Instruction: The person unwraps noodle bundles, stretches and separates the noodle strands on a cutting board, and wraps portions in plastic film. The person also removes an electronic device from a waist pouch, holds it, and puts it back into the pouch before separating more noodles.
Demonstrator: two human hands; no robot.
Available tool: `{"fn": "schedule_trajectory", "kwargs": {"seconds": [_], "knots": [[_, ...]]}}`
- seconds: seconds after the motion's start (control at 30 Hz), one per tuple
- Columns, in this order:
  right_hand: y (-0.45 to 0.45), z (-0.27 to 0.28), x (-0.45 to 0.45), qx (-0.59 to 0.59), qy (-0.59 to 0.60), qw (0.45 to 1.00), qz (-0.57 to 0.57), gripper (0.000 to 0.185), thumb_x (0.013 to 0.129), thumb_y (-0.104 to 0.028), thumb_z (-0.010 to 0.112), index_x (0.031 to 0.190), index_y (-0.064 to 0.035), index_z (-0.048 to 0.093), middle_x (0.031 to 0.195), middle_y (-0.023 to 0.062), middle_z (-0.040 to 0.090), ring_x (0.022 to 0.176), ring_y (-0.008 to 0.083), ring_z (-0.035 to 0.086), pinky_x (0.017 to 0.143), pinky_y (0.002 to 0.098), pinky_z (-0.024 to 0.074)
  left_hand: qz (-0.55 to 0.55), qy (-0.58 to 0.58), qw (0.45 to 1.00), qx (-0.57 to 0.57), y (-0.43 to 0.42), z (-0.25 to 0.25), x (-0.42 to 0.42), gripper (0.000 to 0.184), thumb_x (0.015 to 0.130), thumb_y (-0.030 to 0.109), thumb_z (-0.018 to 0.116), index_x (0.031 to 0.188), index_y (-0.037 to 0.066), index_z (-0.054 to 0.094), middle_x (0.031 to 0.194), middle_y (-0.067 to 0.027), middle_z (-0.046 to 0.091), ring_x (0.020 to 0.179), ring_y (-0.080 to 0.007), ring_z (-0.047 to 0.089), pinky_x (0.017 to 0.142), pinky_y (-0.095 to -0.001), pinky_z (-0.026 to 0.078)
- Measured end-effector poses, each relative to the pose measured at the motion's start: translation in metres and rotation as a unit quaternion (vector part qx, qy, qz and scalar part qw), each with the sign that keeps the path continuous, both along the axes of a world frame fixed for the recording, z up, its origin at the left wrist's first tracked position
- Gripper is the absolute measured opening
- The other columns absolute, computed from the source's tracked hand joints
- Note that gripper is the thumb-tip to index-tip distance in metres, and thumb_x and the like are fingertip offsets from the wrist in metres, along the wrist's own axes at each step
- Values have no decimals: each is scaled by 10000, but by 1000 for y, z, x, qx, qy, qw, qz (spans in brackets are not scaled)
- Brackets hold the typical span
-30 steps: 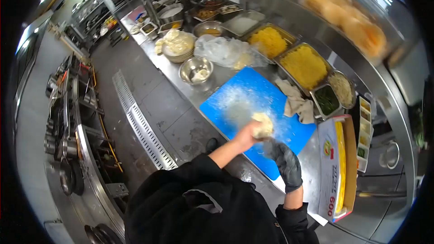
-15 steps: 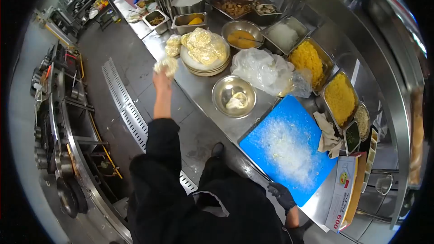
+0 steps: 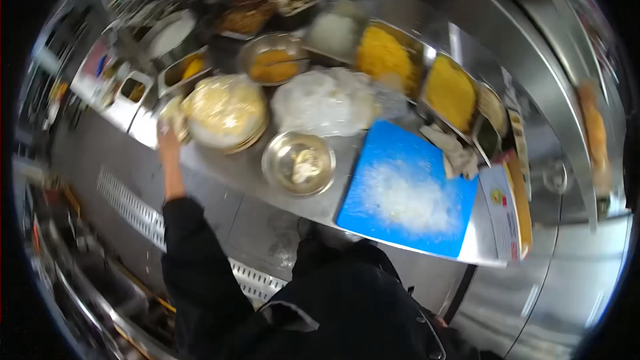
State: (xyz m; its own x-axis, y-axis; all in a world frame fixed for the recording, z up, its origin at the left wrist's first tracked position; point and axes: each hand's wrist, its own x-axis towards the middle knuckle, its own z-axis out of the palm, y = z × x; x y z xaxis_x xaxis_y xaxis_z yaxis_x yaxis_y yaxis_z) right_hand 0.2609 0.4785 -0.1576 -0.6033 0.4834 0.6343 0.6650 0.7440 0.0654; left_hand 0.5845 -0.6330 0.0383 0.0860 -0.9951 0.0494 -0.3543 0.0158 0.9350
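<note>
My left hand (image 3: 167, 139) is at the far-left edge of the counter, closed on a pale, plastic-wrapped bundle (image 3: 175, 117) that looks like dough; blur hides the exact finger placement. Right beside it, more pale yellow wrapped bundles (image 3: 225, 100) lie on a stack of plates (image 3: 245, 144). A steel bowl (image 3: 298, 163) with a small whitish lump (image 3: 307, 165) in it stands to the right of the plates. My right hand does not show; only a small patch of skin appears low by my dark clothing.
A blue cutting board (image 3: 360, 190) dusted with white powder lies at the right. Behind the bowl are a clear plastic bag (image 3: 323, 103), a bowl of orange liquid (image 3: 273, 67) and trays of yellow food (image 3: 385, 57). A cloth (image 3: 450, 150) and a cardboard box (image 3: 500, 203) sit beside the board.
The view has swung, so the counter shifts left and up. My left hand has brought the wrapped bundle in beside the plates. My gloved right hand has dropped out of sight.
</note>
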Motion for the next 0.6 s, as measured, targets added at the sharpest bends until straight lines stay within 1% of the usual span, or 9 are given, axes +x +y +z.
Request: {"fn": "schedule_trajectory", "kwargs": {"seconds": [0.03,0.07,0.13,0.2,0.23,0.3,0.37,0.43,0.6], "knots": [[7,-16,49,-1,6,999,-36,212,972,-188,441,1063,-54,578,1018,125,605,876,260,552,781,413,473,37,39,999,-9,18,11,-10,405,958,296,510,1246,12,524,1114,-168,632,1047,-256,587,875,-353,459],[-2,-46,86,45,86,988,-124,201,968,-183,441,1046,-57,577,1000,118,599,863,256,549,769,409,470,9,-12,986,-168,41,21,-22,356,961,269,505,1186,-3,554,1058,-127,642,1020,-199,576,885,-327,442],[-2,-53,160,146,230,921,-277,179,962,-172,442,1012,-64,575,965,106,587,836,247,543,745,401,462,-92,68,990,-87,101,37,-51,294,958,245,506,1085,-7,589,1025,-99,631,980,-185,567,889,-309,426],[0,-56,196,249,355,808,-398,162,955,-162,442,978,-70,574,929,94,574,810,238,538,722,393,455,-263,32,963,-36,188,67,-98,232,949,233,510,968,38,634,1008,-63,623,933,-193,571,867,-310,426],[-7,-39,194,301,409,736,-448,155,951,-156,443,961,-74,573,912,88,568,796,233,535,710,389,451,-358,-40,932,-27,230,79,-118,224,944,228,519,976,40,637,1010,-65,628,929,-189,576,853,-321,435],[-45,-24,192,390,501,561,-531,145,944,-146,443,928,-80,572,876,76,556,770,224,529,686,381,444,-594,109,789,115,293,57,-151,206,939,183,541,1043,28,629,1051,-86,621,992,-174,584,865,-316,454],[-89,4,174,471,557,359,-582,142,938,-135,444,894,-87,570,841,64,543,743,215,523,663,373,437,-735,140,610,260,349,20,-176,256,944,203,549,1114,20,606,1106,-79,615,989,-145,588,858,-291,460],[-147,17,149,537,584,139,-593,146,931,-125,444,860,-94,569,806,52,531,717,206,517,639,366,429,-794,100,512,311,382,-2,-198,286,932,253,571,1091,21,623,1063,-68,637,944,-135,595,832,-276,460],[-198,114,117,531,576,-282,-554,156,907,-108,459,791,-107,564,713,18,508,646,173,518,563,338,416,-880,-46,399,255,387,-12,-226,325,917,308,588,1050,17,643,981,-52,659,901,-116,592,797,-259,455]]}}
